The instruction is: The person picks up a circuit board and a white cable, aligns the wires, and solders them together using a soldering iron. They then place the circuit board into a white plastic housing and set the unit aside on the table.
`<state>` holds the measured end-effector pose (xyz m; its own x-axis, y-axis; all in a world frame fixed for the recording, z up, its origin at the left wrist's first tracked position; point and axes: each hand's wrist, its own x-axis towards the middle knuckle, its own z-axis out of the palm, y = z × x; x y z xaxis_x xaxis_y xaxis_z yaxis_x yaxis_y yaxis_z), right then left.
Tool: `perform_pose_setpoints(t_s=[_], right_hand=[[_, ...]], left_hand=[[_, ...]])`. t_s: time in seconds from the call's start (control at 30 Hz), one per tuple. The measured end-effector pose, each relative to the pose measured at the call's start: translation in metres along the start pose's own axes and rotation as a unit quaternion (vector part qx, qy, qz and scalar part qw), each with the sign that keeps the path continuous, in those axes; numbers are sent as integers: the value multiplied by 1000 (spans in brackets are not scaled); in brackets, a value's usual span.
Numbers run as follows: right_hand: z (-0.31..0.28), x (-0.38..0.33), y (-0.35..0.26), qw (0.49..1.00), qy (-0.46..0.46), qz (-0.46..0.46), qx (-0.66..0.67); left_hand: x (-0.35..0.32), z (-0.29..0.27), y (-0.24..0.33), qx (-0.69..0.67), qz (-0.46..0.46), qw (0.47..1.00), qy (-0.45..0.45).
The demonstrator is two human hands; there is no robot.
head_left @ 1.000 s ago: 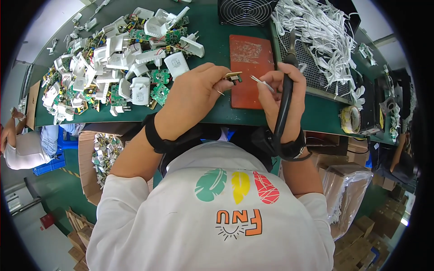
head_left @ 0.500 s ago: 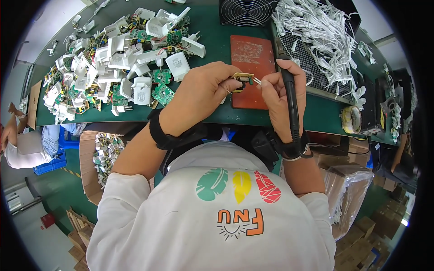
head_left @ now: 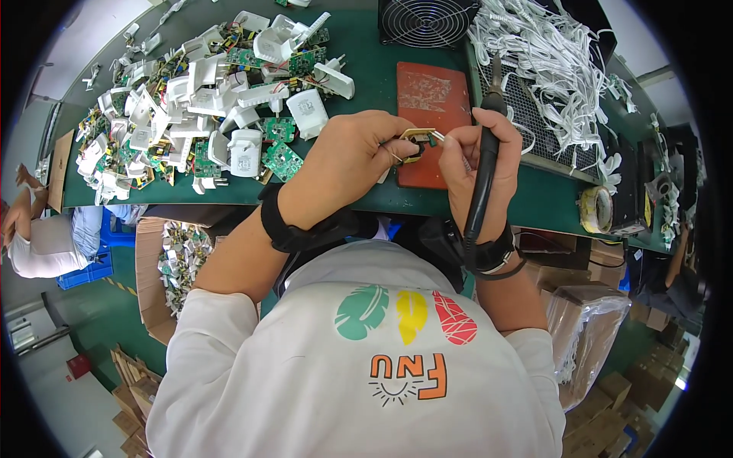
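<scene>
L hand pinching 1 small brass part, R hand gripping 1 soldering iron

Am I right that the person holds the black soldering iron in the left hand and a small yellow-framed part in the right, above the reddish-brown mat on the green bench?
Not quite: the hands are swapped. In the head view, the right hand grips the black soldering iron, and the left hand pinches the small yellow-framed part. They are indeed above the reddish-brown mat on the green bench.
</scene>
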<state>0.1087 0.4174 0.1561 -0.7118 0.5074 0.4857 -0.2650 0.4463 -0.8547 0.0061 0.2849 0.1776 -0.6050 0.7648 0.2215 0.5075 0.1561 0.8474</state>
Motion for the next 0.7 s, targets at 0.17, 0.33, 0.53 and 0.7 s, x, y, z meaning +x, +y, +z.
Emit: perform_pose_setpoints(t_s=[0.17, 0.33, 0.53, 0.7], right_hand=[[4, 0, 0, 999, 17, -32, -29], [2, 0, 6, 999, -10, 32, 30], [-1, -5, 4, 983, -157, 54, -74], [-1, -16, 12, 966, -220, 37, -130]], left_hand=[[0, 0, -1, -20, -11, 1000, -6], [-5, 6, -11, 259, 249, 930, 79], [-26, 8, -19, 440, 275, 854, 11], [-43, 6, -20, 487, 246, 837, -43]])
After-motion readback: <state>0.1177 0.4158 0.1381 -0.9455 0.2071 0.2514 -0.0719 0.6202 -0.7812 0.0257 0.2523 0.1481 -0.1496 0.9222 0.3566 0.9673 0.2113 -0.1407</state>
